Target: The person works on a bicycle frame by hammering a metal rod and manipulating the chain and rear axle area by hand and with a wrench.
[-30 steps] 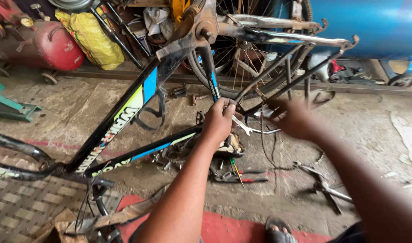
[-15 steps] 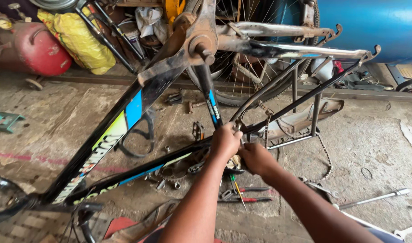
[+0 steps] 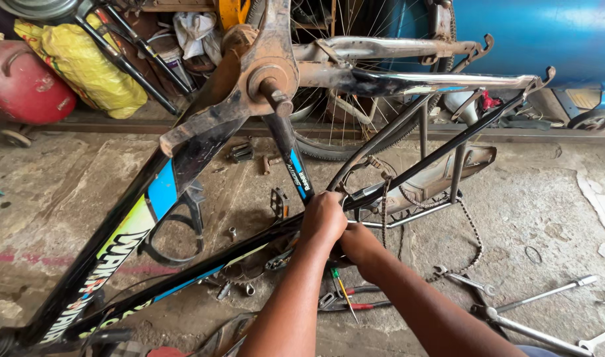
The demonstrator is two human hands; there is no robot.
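Rough concrete floor of a repair shop carries an upside-down bicycle frame. On it, the left hand is closed around the black tube near the seat junction, and the right hand is closed just beside it, touching it; what it grips is hidden. To do this well, I think one hand should hold the frame firm while the other works. Below lie screwdrivers; spanners are further right, and the loose chain hangs near.

Head view, close, steeply downward
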